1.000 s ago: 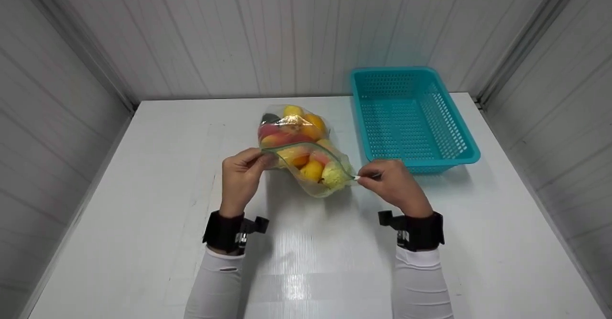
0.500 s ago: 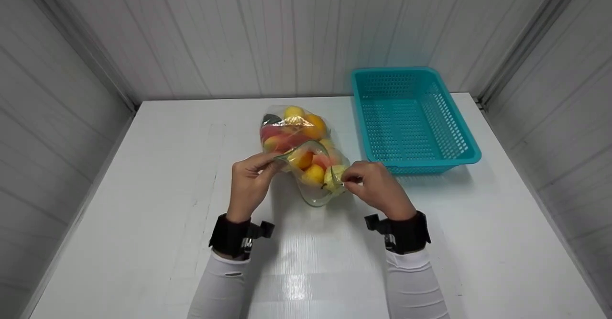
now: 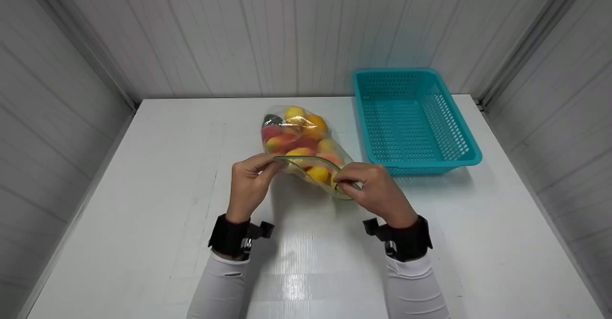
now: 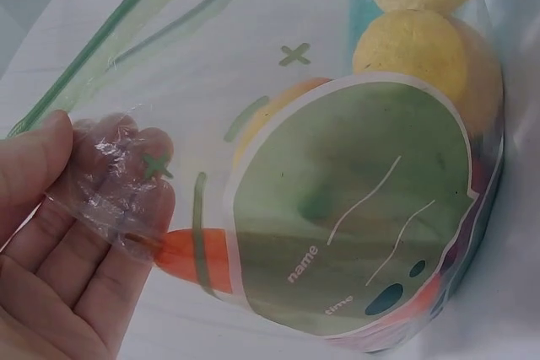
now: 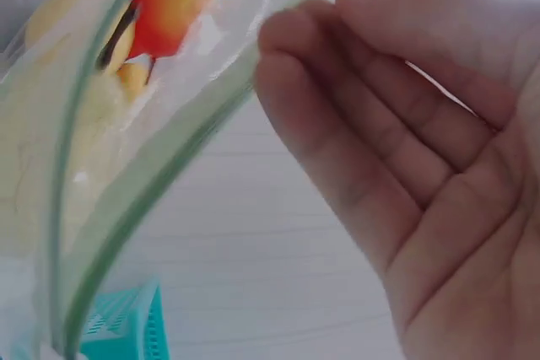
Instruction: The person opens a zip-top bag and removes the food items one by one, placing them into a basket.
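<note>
A clear zip bag (image 3: 294,168) full of fruit lies on the white table, its green-edged mouth facing me. Through the film show a yellow-red mango (image 3: 281,143), an orange (image 3: 315,126) and other yellow and red fruit. My left hand (image 3: 249,185) pinches the mouth's left corner; in the left wrist view its fingers show through the film, beside a green label (image 4: 354,200). At the mouth's right side, my right hand (image 3: 375,192) pinches the rim between thumb and fingertips. The right wrist view has those fingertips (image 5: 283,35) at the green edge.
A teal perforated basket (image 3: 366,132) stands behind my right hand, close to the back wall (image 3: 229,37). Panelled walls close in the table (image 3: 143,204) at the left and right too.
My right hand has moved left and slightly down from the bag's right corner. The left hand shifted a little right. The bag's mouth gaped rounder half a second ago and is now stretched narrower.
</note>
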Demonstrator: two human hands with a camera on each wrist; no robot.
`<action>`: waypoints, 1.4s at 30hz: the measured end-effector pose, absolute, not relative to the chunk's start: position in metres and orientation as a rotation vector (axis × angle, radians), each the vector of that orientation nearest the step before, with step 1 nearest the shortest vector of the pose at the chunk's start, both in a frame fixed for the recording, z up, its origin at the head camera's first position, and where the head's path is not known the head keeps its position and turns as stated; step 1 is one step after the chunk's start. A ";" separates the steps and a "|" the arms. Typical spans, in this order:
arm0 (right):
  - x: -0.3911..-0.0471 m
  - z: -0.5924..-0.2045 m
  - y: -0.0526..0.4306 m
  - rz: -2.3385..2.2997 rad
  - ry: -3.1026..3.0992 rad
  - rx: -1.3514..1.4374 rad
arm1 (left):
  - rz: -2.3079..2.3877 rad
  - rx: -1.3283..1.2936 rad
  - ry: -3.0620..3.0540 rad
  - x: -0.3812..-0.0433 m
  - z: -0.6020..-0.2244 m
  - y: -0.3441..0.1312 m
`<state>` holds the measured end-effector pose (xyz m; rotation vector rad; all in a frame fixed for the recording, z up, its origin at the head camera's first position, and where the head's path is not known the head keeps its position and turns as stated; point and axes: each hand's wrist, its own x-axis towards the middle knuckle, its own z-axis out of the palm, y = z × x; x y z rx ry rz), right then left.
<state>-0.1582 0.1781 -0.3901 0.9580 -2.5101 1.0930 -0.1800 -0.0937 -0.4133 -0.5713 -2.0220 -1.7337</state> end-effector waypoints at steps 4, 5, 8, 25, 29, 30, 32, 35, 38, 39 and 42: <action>-0.158 -0.390 0.180 1.050 -2.711 0.847 | -1.727 -0.580 -2.030 -0.181 -0.412 -0.094; -0.159 -0.391 0.180 1.035 -2.764 0.803 | -1.723 -0.582 -2.033 -0.181 -0.412 -0.094; -0.160 -0.393 0.179 0.988 -2.849 0.705 | -1.717 -0.591 -2.038 -0.181 -0.413 -0.095; -0.167 -0.401 0.169 0.960 -2.867 0.663 | -1.729 -0.602 -2.022 -0.181 -0.413 -0.094; -0.171 -0.408 0.167 0.952 -2.842 0.625 | -1.739 -0.603 -2.022 -0.181 -0.413 -0.092; -0.173 -0.409 0.166 0.948 -2.836 0.619 | -1.739 -0.610 -2.021 -0.181 -0.413 -0.091; -0.175 -0.414 0.165 0.931 -2.834 0.601 | -1.726 -0.626 -2.021 -0.181 -0.414 -0.090; -0.176 -0.418 0.162 0.902 -2.844 0.561 | -1.702 -0.652 -2.027 -0.182 -0.415 -0.088; -0.178 -0.422 0.160 0.871 -2.863 0.511 | -1.680 -0.666 -2.045 -0.181 -0.415 -0.086; -0.178 -0.422 0.160 0.870 -2.874 0.492 | -1.677 -0.671 -2.051 -0.181 -0.415 -0.086; -0.181 -0.426 0.159 0.878 -2.912 0.468 | -1.667 -0.680 -2.070 -0.181 -0.415 -0.084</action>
